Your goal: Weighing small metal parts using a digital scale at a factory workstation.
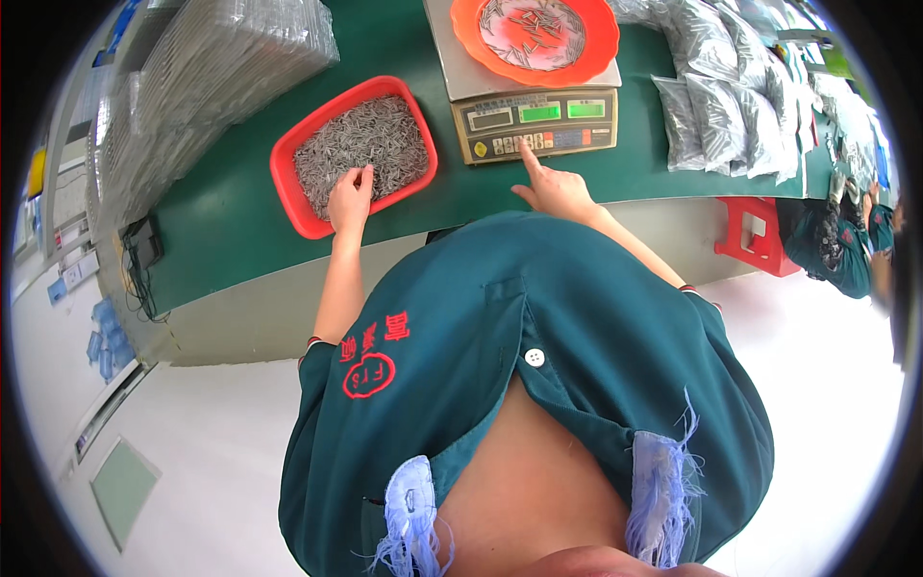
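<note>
My left hand (pixel 350 197) rests in a red rectangular tray (pixel 288 183) heaped with thin grey metal pins (pixel 370 139), its fingers curled on the pile. My right hand (pixel 553 188) points with the index finger stretched out, its tip on the keypad of a grey weighing scale (pixel 534 123) with green displays. On the scale's platform sits an orange round dish (pixel 586 48) holding a thin layer of the same pins.
The green workbench (pixel 231 221) bends across the top. A stack of clear plastic trays (pixel 192 87) stands at the left; several filled clear bags (pixel 731 106) lie at the right. A red stool (pixel 755 231) and another person's sleeve (pixel 846 250) are at the far right.
</note>
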`<state>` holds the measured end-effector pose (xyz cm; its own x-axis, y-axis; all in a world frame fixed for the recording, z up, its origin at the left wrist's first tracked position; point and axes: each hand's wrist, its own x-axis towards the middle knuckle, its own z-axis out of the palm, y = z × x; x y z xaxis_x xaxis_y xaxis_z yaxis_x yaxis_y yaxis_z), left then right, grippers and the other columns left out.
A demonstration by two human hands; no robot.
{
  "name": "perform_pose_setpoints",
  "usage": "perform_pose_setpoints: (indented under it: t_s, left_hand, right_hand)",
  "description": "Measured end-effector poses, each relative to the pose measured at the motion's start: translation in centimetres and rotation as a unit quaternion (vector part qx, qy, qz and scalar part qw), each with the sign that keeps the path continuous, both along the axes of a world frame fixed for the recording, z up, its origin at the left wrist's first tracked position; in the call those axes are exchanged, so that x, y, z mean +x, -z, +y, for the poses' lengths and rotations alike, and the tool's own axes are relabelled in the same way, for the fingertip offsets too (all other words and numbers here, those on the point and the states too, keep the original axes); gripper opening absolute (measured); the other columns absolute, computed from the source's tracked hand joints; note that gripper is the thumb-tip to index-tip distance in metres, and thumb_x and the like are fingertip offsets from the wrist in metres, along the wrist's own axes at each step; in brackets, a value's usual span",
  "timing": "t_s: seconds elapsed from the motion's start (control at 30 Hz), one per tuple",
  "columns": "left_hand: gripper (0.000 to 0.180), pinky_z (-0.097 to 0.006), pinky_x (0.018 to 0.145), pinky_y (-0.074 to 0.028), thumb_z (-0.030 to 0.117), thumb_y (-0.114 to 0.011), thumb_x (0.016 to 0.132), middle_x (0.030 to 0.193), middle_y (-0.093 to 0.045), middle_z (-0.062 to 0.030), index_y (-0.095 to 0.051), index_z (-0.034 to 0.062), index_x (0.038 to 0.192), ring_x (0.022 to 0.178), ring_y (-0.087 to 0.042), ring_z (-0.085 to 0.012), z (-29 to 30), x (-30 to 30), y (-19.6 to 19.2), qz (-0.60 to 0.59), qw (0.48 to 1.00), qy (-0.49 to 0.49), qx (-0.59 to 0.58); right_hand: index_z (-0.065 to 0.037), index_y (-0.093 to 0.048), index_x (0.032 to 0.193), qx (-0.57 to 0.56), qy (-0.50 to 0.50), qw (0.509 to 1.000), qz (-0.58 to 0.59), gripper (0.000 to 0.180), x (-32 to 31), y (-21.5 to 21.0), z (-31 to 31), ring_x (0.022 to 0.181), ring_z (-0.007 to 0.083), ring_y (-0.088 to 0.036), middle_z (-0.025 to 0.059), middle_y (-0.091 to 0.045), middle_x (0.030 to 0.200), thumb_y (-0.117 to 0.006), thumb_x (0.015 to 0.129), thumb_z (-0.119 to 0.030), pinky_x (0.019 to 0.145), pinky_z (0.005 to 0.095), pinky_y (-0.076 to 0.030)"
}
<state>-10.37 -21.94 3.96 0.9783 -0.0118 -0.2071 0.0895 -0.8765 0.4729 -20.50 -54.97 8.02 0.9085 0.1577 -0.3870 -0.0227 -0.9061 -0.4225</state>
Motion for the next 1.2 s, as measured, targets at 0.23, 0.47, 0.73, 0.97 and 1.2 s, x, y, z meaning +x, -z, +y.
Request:
perform_pose_setpoints:
  t_s: [0.23, 0.47, 0.73, 0.97, 1.2]
  left_hand:
    - [0.039, -0.041, 0.069, -0.046, 0.044, -0.053, 0.088, 0.084, -0.064, -0.0108, -0.065, 0.0075, 0.088, 0.079, -0.061, -0.0314, 0.1, 0.0, 0.2, 0.006, 1.0, 0.007, 0.006]
    - [0.039, -0.041, 0.069, -0.047, 0.044, -0.052, 0.088, 0.087, -0.065, -0.0099, -0.066, 0.0077, 0.088, 0.08, -0.062, -0.0309, 0.1, 0.0, 0.2, 0.012, 1.0, 0.004, 0.015]
    - [0.038, -0.039, 0.069, -0.047, 0.044, -0.054, 0.088, 0.086, -0.065, -0.0086, -0.066, 0.0078, 0.089, 0.079, -0.062, -0.0294, 0.0, -0.1, -0.1, 0.005, 1.0, 0.014, 0.004]
    - [0.038, -0.039, 0.07, -0.047, 0.045, -0.055, 0.087, 0.087, -0.065, -0.0083, -0.066, 0.0078, 0.089, 0.08, -0.062, -0.029, 0.3, 0.0, 0.4, 0.002, 1.0, 0.019, 0.01]
    - [0.04, -0.039, 0.07, -0.047, 0.046, -0.055, 0.086, 0.086, -0.064, -0.0085, -0.066, 0.0078, 0.089, 0.08, -0.062, -0.0281, 0.2, 0.0, 0.5, 0.011, 1.0, 0.012, 0.015]
  right_hand:
    - [0.0, -0.014, 0.144, -0.038, 0.061, 0.997, 0.002, 0.08, -0.5, 0.2, -1.1, 0.065, 0.0312, -0.064, 0.015, -0.065, 0.075, -0.056, 0.087, -0.038, 0.058, 0.0417, -0.051]
    - [-0.001, -0.017, 0.144, -0.066, 0.035, 0.997, 0.028, 0.078, 0.4, 0.6, -1.2, 0.063, 0.0302, -0.064, 0.0145, -0.065, 0.075, -0.056, 0.087, -0.037, 0.056, 0.0409, -0.051]
    - [-0.003, -0.013, 0.145, -0.044, 0.072, 0.996, 0.022, 0.084, -1.7, 0.8, -1.9, 0.069, 0.0301, -0.066, 0.0148, -0.066, 0.083, -0.059, 0.085, -0.039, 0.058, 0.0413, -0.052]
    - [-0.004, -0.014, 0.145, -0.079, 0.08, 0.994, 0.013, 0.083, -2.3, 1.2, -2.7, 0.068, 0.03, -0.065, 0.0136, -0.066, 0.084, -0.059, 0.085, -0.038, 0.059, 0.0411, -0.052]
    - [-0.001, -0.016, 0.144, -0.102, 0.061, 0.992, 0.046, 0.083, -1.3, 1.6, -2.6, 0.063, 0.0293, -0.065, 0.0123, -0.065, 0.07, -0.06, 0.084, -0.036, 0.058, 0.0396, -0.052]
